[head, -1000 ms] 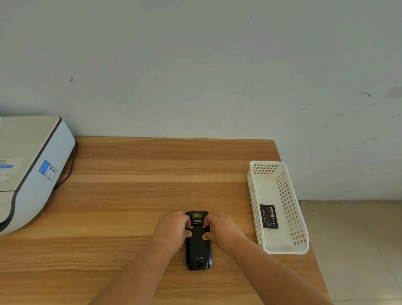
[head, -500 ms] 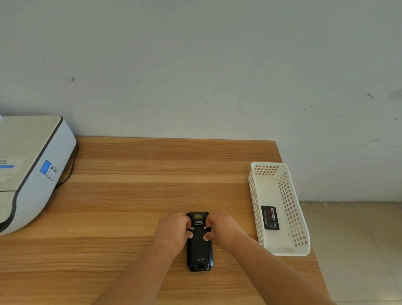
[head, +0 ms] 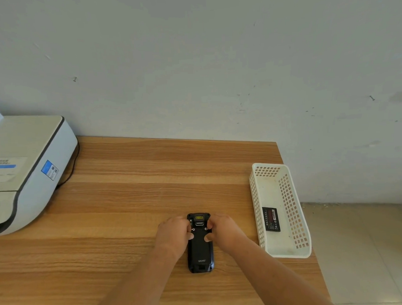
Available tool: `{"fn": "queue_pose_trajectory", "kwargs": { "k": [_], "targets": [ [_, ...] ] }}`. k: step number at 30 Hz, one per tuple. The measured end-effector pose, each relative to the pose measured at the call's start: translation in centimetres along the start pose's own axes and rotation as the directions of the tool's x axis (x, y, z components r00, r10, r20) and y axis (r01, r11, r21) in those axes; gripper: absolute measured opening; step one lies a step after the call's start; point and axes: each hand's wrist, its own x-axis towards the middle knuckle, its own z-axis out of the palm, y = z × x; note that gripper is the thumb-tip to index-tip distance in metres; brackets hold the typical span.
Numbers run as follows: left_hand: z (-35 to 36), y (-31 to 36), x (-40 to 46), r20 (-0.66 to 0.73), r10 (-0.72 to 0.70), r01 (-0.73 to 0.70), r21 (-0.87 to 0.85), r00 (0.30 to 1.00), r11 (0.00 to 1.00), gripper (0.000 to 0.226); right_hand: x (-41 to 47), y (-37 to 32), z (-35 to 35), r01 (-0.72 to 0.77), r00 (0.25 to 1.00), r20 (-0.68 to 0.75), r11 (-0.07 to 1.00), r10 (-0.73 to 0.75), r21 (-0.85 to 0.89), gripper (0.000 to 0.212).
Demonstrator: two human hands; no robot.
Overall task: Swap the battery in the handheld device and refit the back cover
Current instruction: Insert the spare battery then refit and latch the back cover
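A black handheld device (head: 200, 250) lies face down on the wooden table (head: 133, 200), its back cover on and its scanner window toward the wall. My left hand (head: 174, 233) grips its upper left edge, with the thumb on the back cover near a round latch. My right hand (head: 225, 231) grips the upper right edge the same way, thumb on the cover. A black battery (head: 271, 219) with a red label lies flat in the white perforated basket (head: 295, 217) to the right.
A white and grey printer (head: 20, 172) stands at the table's left, with a black cable behind it. The basket sits at the table's right edge, beyond which is tiled floor (head: 367, 249). A grey wall runs along the table's far edge.
Both hands stay at the device's upper edges; only the thumbs shift slightly on the back cover. The device has not moved on the table.
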Motion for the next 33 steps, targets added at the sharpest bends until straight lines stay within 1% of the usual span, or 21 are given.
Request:
{"fn": "queue_pose_trajectory", "kwargs": {
  "k": [2, 4, 8, 9, 11, 14, 15, 18, 20, 22, 23, 25, 26, 27, 28, 29, 30, 31, 33],
  "targets": [
    [-0.1, 0.0, 0.0, 0.007, 0.013, -0.013, 0.024, 1.000, 1.000, 0.006, -0.3, -0.1, 0.0, -0.001, 1.000, -0.006, 1.000, 0.001, 0.006, 0.026],
    [-0.3, 0.1, -0.3, 0.004, 0.036, -0.036, 0.080, 0.999, 0.996, 0.006, -1.0, -0.2, 0.1, 0.017, 0.999, -0.049, 1.000, -0.018, -0.021, 0.028],
    [0.0, -0.3, -1.7, -0.045, 0.130, -0.119, 0.202, 0.990, 0.972, 0.028, -3.5, -0.3, 0.4, 0.022, 0.987, -0.159, 1.000, -0.025, -0.021, 0.045],
    [0.2, -0.4, -2.2, -0.047, 0.165, -0.151, 0.226, 0.985, 0.962, 0.032, -4.2, -0.3, 0.6, 0.040, 0.986, -0.160, 0.998, -0.048, -0.049, 0.048],
    [0.9, -1.0, -3.1, -0.036, 0.222, -0.204, 0.276, 0.974, 0.939, 0.041, -5.2, -0.1, 0.8, 0.096, 0.985, -0.126, 0.982, -0.117, -0.160, 0.049],
    [1.4, -1.6, -3.7, 0.029, 0.241, -0.236, 0.344, 0.970, 0.909, 0.049, -5.8, 0.1, 0.9, 0.149, 0.980, -0.081, 0.939, -0.182, -0.311, 0.049],
    [1.4, -1.8, -3.8, 0.056, 0.239, -0.243, 0.364, 0.969, 0.899, 0.053, -5.8, 0.2, 0.9, 0.153, 0.979, -0.076, 0.929, -0.189, -0.338, 0.049],
    [1.4, -2.0, -3.8, 0.074, 0.246, -0.256, 0.381, 0.966, 0.888, 0.074, -5.9, 0.2, 1.2, 0.157, 0.981, -0.044, 0.906, -0.189, -0.394, 0.049],
    [1.3, -1.8, -4.0, 0.098, 0.210, -0.231, 0.363, 0.973, 0.903, 0.085, -6.0, 0.2, 1.5, 0.149, 0.984, -0.029, 0.907, -0.174, -0.395, 0.049],
    [0.9, -1.3, -4.1, 0.123, 0.170, -0.203, 0.347, 0.978, 0.916, 0.089, -5.9, 0.1, 1.8, 0.126, 0.988, -0.038, 0.929, -0.148, -0.347, 0.047],
    [0.7, -1.1, -4.1, 0.126, 0.155, -0.189, 0.323, 0.980, 0.927, 0.084, -5.8, -0.1, 1.9, 0.090, 0.992, -0.058, 0.958, -0.110, -0.272, 0.045],
    [0.3, -0.9, -3.7, 0.092, 0.118, -0.137, 0.235, 0.989, 0.962, 0.058, -5.3, -0.6, 1.8, -0.054, 0.993, -0.109, 0.998, 0.052, -0.014, 0.038],
    [0.2, -0.8, -3.2, 0.068, 0.092, -0.102, 0.171, 0.993, 0.980, 0.045, -5.0, -0.9, 1.6, -0.140, 0.982, -0.109, 0.980, 0.156, 0.144, 0.034],
    [0.1, -0.7, -2.7, 0.046, 0.049, -0.054, 0.095, 0.998, 0.994, 0.035, -4.6, -1.2, 1.2, -0.224, 0.964, -0.077, 0.931, 0.255, 0.290, 0.030],
    [0.1, -0.6, -2.2, 0.041, -0.013, 0.013, 0.008, 0.999, 1.000, 0.026, -4.1, -1.5, 0.8, -0.295, 0.942, -0.033, 0.873, 0.333, 0.389, 0.027],
    [0.2, -0.5, -1.6, 0.064, -0.083, 0.088, -0.079, 0.995, 0.993, 0.023, -3.6, -1.5, 0.5, -0.348, 0.923, 0.007, 0.830, 0.384, 0.435, 0.028],
    [0.2, -0.3, -1.1, 0.106, -0.149, 0.164, -0.148, 0.983, 0.975, 0.024, -3.1, -1.5, 0.3, -0.389, 0.908, 0.043, 0.803, 0.416, 0.452, 0.029],
    [0.4, -0.2, -0.6, 0.150, -0.198, 0.224, -0.186, 0.969, 0.957, 0.027, -2.6, -1.5, 0.1, -0.418, 0.898, 0.071, 0.790, 0.435, 0.448, 0.029],
    [0.5, -0.1, 0.5, 0.195, -0.253, 0.290, -0.193, 0.948, 0.937, 0.030, -1.7, -1.4, -0.2, -0.465, 0.880, 0.123, 0.783, 0.458, 0.413, 0.026]
  ]
}}
